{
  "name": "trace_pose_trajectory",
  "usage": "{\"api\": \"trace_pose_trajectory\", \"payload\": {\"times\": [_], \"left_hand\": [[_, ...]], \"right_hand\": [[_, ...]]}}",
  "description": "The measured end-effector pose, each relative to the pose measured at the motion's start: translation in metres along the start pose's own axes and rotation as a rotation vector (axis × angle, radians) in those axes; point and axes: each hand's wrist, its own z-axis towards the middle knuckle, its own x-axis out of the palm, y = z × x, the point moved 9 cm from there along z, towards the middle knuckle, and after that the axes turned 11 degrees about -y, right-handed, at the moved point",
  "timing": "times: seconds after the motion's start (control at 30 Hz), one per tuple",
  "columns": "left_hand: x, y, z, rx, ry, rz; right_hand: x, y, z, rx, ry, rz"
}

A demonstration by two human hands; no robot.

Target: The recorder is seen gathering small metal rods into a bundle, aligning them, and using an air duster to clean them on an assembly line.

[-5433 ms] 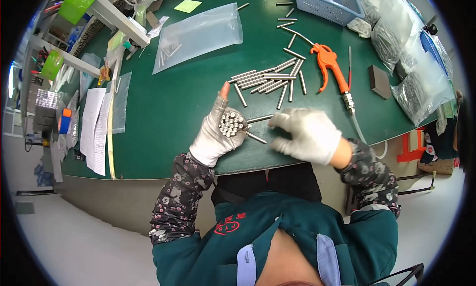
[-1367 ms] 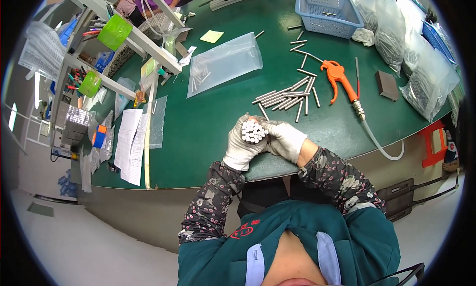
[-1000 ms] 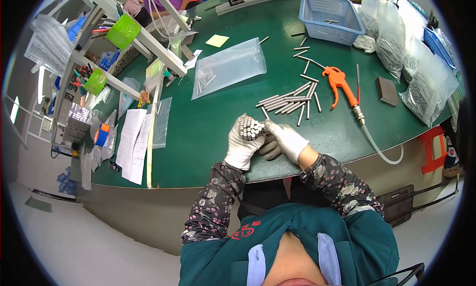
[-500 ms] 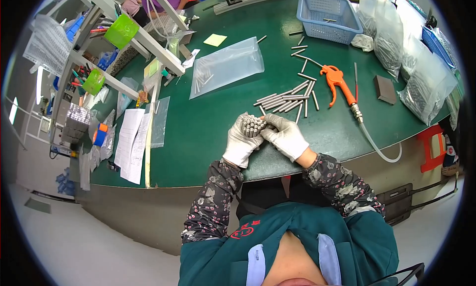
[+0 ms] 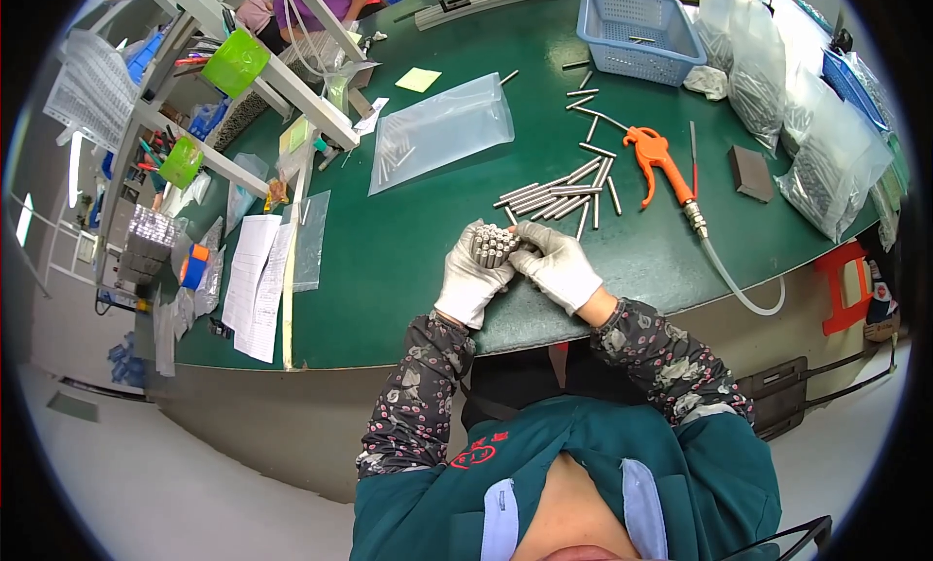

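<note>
A bundle of short metal rods (image 5: pixel 493 246) stands on end between my two white-gloved hands, near the front edge of the green table. My left hand (image 5: pixel 466 279) wraps round the bundle from the left. On the other side, the fingers of my right hand (image 5: pixel 557 264) press against the rods; its fingertips are partly hidden. Just beyond my hands lies a loose pile of metal rods (image 5: pixel 544 199), with several more scattered toward the back. An orange air blow gun (image 5: pixel 653 153) rests to the right of the pile, its hose running to the table edge.
A clear plastic bag (image 5: pixel 447 128) with some rods inside lies beyond my left hand. Farther right are a blue basket (image 5: pixel 641 60), a dark block (image 5: pixel 751 174) and filled bags (image 5: pixel 831 187). Paper sheets (image 5: pixel 258 279) and a shelf frame (image 5: pixel 311 99) are at left. Another person (image 5: pixel 326 2) sits far back.
The view has shifted very slightly. My hands keep the same hold on the rod bundle, and nothing else has visibly moved.
</note>
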Motion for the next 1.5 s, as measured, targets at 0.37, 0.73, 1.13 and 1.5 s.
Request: {"api": "trace_pose_trajectory", "payload": {"times": [0.37, 0.73, 1.13, 1.5], "left_hand": [[0.002, -0.001, -0.001, 0.078, 0.003, -0.017], [0.002, 0.005, -0.003, 0.14, 0.056, 0.049], [-0.001, 0.0, -0.006, 0.178, 0.032, -0.023], [0.001, 0.007, -0.008, 0.047, 0.085, -0.204]], "right_hand": [[-0.001, 0.008, -0.003, -0.004, 0.014, -0.02], [0.0, 0.005, -0.003, -0.069, 0.021, 0.008], [-0.006, 0.033, -0.013, -0.208, 0.015, -0.045], [-0.008, 0.042, -0.017, -0.338, 0.008, -0.029]]}}
